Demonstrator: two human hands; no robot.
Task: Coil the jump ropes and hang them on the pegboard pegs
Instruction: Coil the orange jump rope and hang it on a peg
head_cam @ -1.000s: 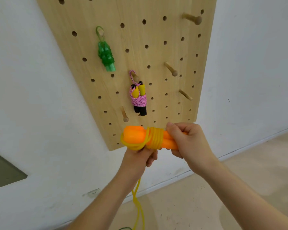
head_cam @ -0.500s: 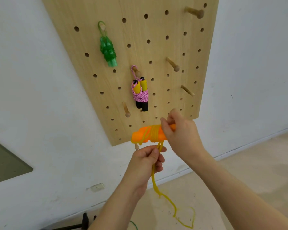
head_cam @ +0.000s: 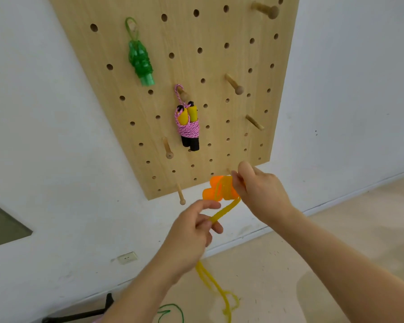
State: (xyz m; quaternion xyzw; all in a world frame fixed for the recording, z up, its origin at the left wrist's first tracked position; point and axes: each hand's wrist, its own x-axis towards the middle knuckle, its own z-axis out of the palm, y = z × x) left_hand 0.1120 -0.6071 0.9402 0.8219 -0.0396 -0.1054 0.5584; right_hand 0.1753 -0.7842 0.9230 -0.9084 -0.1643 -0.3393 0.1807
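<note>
**Orange rope: wrap in progress, not yet hung**

Right hand [head_cam: 259, 192] grips the far end of the paired orange handles [head_cam: 211, 188], fingers curled round them, just below the bottom edge of the pegboard [head_cam: 203, 66]. Left hand [head_cam: 191, 231] has come off the handles, where it sat a second ago, and now pinches the yellow cord [head_cam: 224, 210] below and to the left, drawing a doubled length taut from the wraps. I read this as tensioning for another turn. The slack has risen off the floor but a tail [head_cam: 222, 292] hangs down from the left hand.

Green bundle [head_cam: 140, 61] and pink bundle [head_cam: 188, 127] hang on pegs as before. Free peg [head_cam: 234, 85] is open to the right.

Hard to make out:
- the wrap count, as the cord there is blurred
- the handle ends under the right hand
- where the yellow tail finishes, cut off at the bottom edge
- a green cord [head_cam: 173, 311] on the floor, partly out of frame
</note>
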